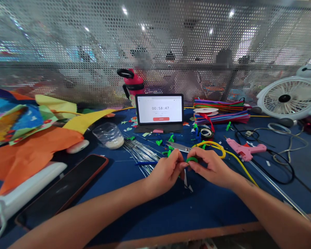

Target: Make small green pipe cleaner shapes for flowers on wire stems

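Observation:
My left hand [166, 170] and my right hand [209, 164] meet above the table, fingertips almost touching. Between them is a small curled green pipe cleaner [191, 159], pinched by the right fingers. The left thumb and finger are closed at its near end, partly hiding it. Just behind the hands lie scissors [180, 147] with metal blades and a yellow handle, partly covered by my right hand. Small twisted green pieces [159, 142] are scattered around them. A bundle of thin silvery wires [141, 152] lies beyond my left hand, with a dark blue stick across it.
A tablet [160, 109] shows a timer, with a pink bottle [133, 84] behind. Pipe cleaner bundles [220, 117], a pink glue gun [245, 148], cables and a white fan [285, 98] occupy the right. Leftward are a clear cup [109, 135], phone [64, 188] and orange felt [38, 145].

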`<state>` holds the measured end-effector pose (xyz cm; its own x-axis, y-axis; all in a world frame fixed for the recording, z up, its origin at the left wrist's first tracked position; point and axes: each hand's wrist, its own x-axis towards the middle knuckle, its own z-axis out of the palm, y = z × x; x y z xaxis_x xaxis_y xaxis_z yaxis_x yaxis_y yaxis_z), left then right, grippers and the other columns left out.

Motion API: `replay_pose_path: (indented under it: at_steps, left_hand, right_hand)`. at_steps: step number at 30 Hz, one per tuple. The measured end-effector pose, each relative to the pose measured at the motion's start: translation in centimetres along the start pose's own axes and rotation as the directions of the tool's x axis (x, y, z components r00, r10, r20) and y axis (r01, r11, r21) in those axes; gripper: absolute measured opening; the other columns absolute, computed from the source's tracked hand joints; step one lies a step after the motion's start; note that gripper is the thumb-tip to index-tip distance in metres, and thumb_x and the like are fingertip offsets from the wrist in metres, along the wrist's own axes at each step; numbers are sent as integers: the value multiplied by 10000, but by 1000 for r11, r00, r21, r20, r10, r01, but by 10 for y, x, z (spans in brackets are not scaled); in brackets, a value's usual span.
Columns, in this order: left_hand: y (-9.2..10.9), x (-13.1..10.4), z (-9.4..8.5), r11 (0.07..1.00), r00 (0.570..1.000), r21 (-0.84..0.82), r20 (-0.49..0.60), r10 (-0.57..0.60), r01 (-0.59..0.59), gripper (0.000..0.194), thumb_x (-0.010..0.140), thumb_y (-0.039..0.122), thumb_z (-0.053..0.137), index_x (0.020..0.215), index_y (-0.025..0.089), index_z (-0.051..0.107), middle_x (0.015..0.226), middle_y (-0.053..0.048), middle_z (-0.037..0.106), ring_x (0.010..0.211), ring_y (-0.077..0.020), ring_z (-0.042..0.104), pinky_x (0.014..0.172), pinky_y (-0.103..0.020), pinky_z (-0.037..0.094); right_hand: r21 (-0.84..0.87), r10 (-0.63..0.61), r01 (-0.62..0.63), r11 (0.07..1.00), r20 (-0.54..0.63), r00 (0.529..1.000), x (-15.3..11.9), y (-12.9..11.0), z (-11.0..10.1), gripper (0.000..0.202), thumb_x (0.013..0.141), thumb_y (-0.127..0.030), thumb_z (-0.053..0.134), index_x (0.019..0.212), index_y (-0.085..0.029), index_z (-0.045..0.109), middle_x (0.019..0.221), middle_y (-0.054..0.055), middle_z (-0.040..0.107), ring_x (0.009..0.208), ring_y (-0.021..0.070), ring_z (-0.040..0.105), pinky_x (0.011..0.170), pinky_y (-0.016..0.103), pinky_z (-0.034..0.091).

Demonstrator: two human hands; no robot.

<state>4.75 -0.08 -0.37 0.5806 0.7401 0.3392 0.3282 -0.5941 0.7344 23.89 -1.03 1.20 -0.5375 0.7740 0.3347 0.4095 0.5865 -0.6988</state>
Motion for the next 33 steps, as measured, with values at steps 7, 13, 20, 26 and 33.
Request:
replay_pose_path:
  at_steps: [7,13,20,26,33]
  left_hand:
    - [2,1,1,991,994,-94,57,-89,94,214,936,368,333,782,219,333,532,27,616,378,-86,465,430,-193,332]
    - [3,-1,5,968,987,-194,57,-149,157,249,929,420,328,788,215,341,521,18,621,332,-72,412,388,-181,291]
    - [-1,-2,10,891,973,-391,112,-202,230,248,914,440,363,805,220,334,573,29,626,297,-56,410,314,-150,254]
    - [-1,-1,8,922,973,-313,117,-200,227,203,904,378,420,826,191,417,689,-16,651,459,-98,595,412,-173,405]
    - [3,-3,11,875,961,-398,128,-245,276,218,912,387,399,827,187,412,659,11,632,338,-44,478,336,-139,331]
  right_hand:
    - [45,26,-26,999,-5,1000,0,3,2,67,829,-219,541,877,-176,522,721,-15,523,618,98,453,549,209,341]
    - [205,77,-74,976,-6,997,0,4,6,77,842,-239,548,871,-169,531,728,0,581,622,94,523,560,199,397]
    - [520,204,-192,832,35,978,4,7,10,196,833,-333,581,786,-156,509,605,-13,591,484,70,515,481,179,421]
    - [489,248,-232,841,32,968,5,11,5,202,811,-331,615,772,-156,523,571,-20,601,445,59,490,455,166,386]
    - [468,232,-226,855,45,972,4,12,7,199,863,-354,535,821,-161,510,580,-25,579,470,63,485,470,169,385]
